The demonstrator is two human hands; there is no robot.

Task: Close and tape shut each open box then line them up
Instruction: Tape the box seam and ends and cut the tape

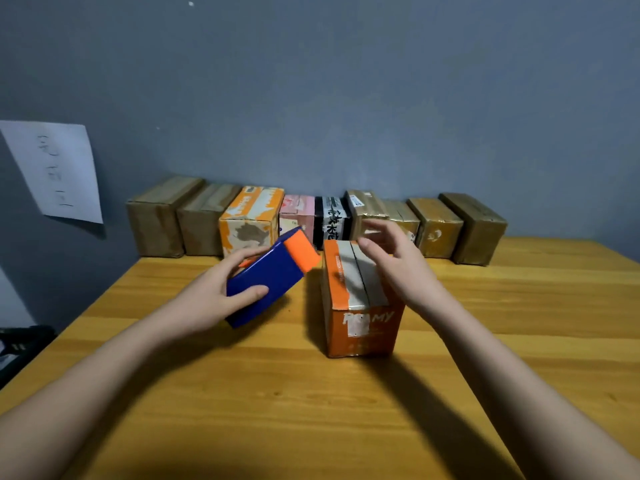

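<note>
An orange box [360, 320] with white lettering stands upright in the middle of the wooden table [311, 410]. Its top flaps lie closed with a seam down the middle. My right hand [391, 261] hovers over the far right of that top, fingers apart, holding nothing. My left hand [221, 289] grips a blue object with an orange end [273, 275], tilted up to the left of the box and lifted off the table. Whether it is a tape dispenser or a small box, I cannot tell.
A row of several closed boxes [249, 220] lines the grey wall at the table's far edge, brown ones at both ends. A sheet of paper [59, 171] hangs on the wall at left. Dark items [20, 344] sit beyond the table's left edge.
</note>
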